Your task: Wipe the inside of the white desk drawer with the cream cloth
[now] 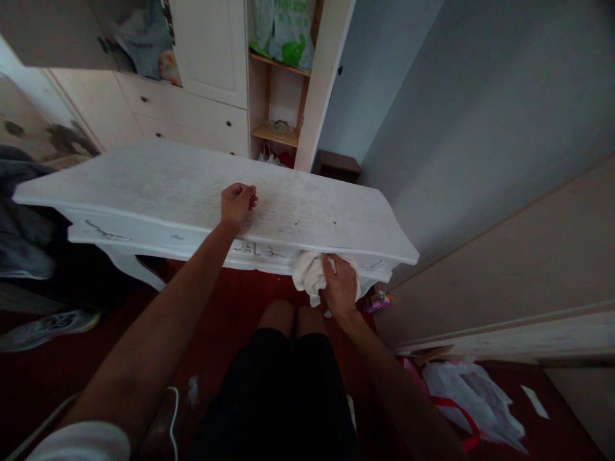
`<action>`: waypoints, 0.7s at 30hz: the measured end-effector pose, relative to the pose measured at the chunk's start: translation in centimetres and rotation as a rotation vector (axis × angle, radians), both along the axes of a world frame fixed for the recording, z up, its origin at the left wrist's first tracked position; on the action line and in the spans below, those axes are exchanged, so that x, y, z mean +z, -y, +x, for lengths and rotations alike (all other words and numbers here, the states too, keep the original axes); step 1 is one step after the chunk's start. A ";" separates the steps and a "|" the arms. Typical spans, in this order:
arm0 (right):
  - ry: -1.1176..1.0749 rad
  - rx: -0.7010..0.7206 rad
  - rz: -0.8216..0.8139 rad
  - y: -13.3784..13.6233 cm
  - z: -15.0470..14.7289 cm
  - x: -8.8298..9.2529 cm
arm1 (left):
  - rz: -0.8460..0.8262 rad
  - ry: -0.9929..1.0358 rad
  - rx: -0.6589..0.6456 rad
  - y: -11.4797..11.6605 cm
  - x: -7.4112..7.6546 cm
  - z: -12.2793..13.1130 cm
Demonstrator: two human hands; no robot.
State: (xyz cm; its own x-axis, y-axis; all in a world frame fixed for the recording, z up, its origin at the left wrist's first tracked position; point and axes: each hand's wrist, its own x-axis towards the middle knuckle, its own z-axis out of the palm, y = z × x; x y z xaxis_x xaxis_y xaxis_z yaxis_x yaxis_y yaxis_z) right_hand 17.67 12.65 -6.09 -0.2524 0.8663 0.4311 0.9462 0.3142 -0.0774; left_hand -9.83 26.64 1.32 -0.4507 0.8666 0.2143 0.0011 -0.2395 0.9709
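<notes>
A white table (pixel 158 173) with smudges on its top and carved patterns on its front stretches across the view. My left hand (pixel 239 203) is over the tabletop near its front edge, fingers curled together; whether anything is inside them is hidden. At the table's front face, right of centre, my right hand (pixel 340 282) grips a bunched white cloth (pixel 307 274). The cloth lies against the drawer front, just below the top's edge.
White cabinets (pixel 211 51) with shelves and bags stand behind the table. A shoe (pixel 52 328) and dark clothing are at left. A plastic bag (pixel 473 397) with a red strap lies at lower right, and a white cable (pixel 173 416) runs over the red floor.
</notes>
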 end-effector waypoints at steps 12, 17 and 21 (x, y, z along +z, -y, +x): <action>-0.216 -0.088 -0.081 0.3 11.8 1.0 | 0.010 0.022 0.013 0.0 0.1 0.1; -0.592 -0.070 0.040 0.1 15.3 5.9 | 0.002 -0.025 0.004 0.1 0.0 0.1; -0.627 -0.057 0.296 -3.7 16.1 10.7 | 0.023 -0.025 0.009 -0.1 -0.3 0.0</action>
